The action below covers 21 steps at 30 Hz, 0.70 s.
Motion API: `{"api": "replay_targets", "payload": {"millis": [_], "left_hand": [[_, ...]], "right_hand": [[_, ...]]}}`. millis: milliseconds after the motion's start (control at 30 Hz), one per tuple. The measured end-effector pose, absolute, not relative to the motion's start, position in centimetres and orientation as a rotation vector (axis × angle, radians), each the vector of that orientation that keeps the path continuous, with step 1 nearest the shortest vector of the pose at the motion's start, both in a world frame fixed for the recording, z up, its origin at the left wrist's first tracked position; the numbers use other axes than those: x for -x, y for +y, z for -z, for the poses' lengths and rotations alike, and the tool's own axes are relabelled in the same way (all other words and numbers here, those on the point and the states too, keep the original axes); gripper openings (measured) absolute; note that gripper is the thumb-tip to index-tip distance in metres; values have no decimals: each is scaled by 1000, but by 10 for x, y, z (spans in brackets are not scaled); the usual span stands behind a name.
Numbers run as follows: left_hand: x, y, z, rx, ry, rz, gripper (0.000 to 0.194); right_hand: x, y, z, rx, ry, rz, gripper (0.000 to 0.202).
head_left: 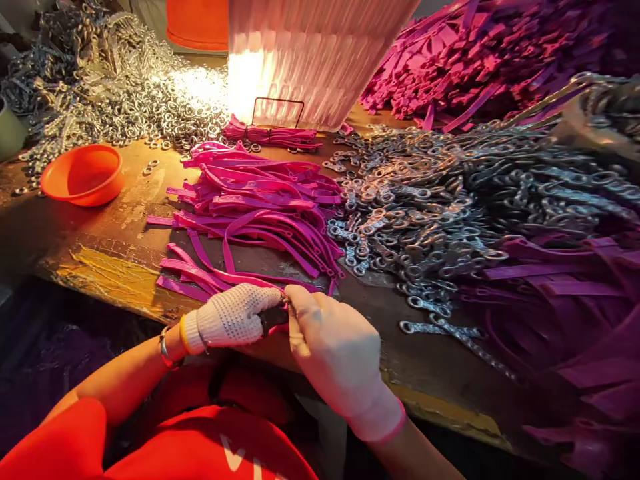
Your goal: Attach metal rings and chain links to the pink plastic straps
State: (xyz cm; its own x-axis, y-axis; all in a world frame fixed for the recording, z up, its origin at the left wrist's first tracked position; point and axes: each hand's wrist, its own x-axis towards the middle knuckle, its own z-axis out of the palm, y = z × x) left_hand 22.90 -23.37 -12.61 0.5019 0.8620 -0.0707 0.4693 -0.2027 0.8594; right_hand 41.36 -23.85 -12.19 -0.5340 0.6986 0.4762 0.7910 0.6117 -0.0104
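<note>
At the near edge of a worn brown table (133,223), the right hand (340,340), white-gloved and knuckles up, pinches a flat magenta strap (263,281) against the left hand (230,317) in dotted white knit (I cannot tell what that one grips). From their fingertips, loose magenta straps (270,200) crowd twelve o'clock, silver metal links (425,207) two, a round orange bowl (83,177) ten.

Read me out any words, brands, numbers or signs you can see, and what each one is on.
No complete text is readable.
Red shirt: white marks, perhaps letters, cut off by the bottom edge; I can't read them surely.
Magenta straps: any print is too small to tell.
Orange bowl: none visible.
</note>
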Motion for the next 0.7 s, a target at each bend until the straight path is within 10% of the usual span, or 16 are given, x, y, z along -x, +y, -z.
{"api": "replay_targets", "payload": {"millis": [700], "left_hand": [[-215, -242, 117, -2015, 1226, -585, 23]], "right_hand": [[-418, -233, 121, 1134, -2652, 117, 20]]}}
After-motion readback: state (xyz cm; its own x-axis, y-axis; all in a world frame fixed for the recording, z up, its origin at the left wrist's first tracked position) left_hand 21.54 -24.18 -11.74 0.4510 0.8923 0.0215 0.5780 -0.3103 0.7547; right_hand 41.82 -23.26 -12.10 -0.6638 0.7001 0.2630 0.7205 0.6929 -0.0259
